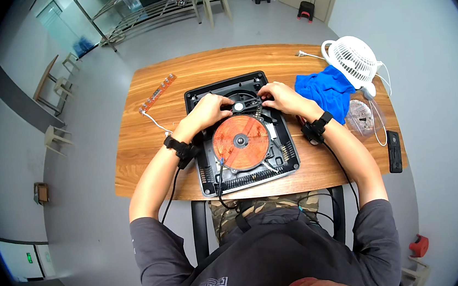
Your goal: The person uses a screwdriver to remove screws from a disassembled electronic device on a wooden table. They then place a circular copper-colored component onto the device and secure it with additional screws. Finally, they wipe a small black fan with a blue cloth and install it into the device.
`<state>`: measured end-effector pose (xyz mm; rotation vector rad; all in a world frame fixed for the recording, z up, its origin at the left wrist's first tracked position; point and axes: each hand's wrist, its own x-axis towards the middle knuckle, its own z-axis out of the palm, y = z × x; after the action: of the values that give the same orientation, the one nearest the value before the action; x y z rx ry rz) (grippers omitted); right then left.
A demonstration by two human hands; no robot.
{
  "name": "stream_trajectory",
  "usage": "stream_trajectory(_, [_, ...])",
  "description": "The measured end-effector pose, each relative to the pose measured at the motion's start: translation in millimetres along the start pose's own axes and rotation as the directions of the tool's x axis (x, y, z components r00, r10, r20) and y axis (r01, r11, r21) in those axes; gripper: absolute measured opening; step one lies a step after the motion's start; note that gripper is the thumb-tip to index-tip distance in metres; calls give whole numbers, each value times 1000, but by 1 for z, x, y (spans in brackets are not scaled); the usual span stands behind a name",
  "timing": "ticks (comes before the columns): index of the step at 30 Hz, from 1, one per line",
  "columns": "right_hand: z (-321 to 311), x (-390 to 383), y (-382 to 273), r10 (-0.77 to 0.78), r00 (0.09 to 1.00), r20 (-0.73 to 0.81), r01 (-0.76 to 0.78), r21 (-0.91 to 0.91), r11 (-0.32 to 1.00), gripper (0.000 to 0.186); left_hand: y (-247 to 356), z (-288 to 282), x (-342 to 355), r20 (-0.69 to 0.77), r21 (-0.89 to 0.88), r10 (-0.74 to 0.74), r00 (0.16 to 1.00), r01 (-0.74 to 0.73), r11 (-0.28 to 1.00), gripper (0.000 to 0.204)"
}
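Note:
An opened induction cooker's black housing (295,158) lies on the table in front of me, its inside facing up. A round copper coil (229,148) with a dark centre sits in its near half. Beyond the coil is a black cooling fan (240,108) with a pale hub. My left hand (210,111) holds the fan's left side with bent fingers. On its right side, the fingers of my right hand (284,99) close on the fan's edge. My fingers partly cover the fan's rim, and whether it is fastened does not show.
An orange circuit strip (158,94) with a white cable lies at the table's far left. A white electric fan (353,59), a blue cloth (326,92), a clear plastic bag (362,118) and a flat black object (394,152) line the right side. Black cables hang from both wrist bands.

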<state>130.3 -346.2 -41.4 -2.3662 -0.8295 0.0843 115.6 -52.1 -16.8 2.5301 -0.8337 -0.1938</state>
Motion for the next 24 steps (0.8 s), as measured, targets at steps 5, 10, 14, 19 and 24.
stream_trajectory(5, [-3, 1, -1, -79, 996, 39, 80, -41, 996, 30, 2, -11, -7, 67, -65, 18, 998, -14, 998, 37])
stream_trajectory(10, [-2, -1, 1, -84, 996, 20, 84, -45, 995, 31, 6, -13, -11, 86, -102, -4, 996, 13, 995, 40])
stream_trajectory(14, [-2, -3, -2, -80, 997, 20, 81, -51, 995, 28, -8, -10, -16, 54, -112, 131, 990, -124, 986, 42])
stream_trajectory(19, [-3, 2, 3, -76, 994, 77, 83, -87, 993, 29, -11, -10, -23, 79, -50, 150, 986, -146, 988, 41])
stream_trajectory(24, [-3, 1, 5, -96, 993, 65, 101, -73, 992, 27, -7, -20, -36, -37, -42, 165, 986, -167, 985, 37])
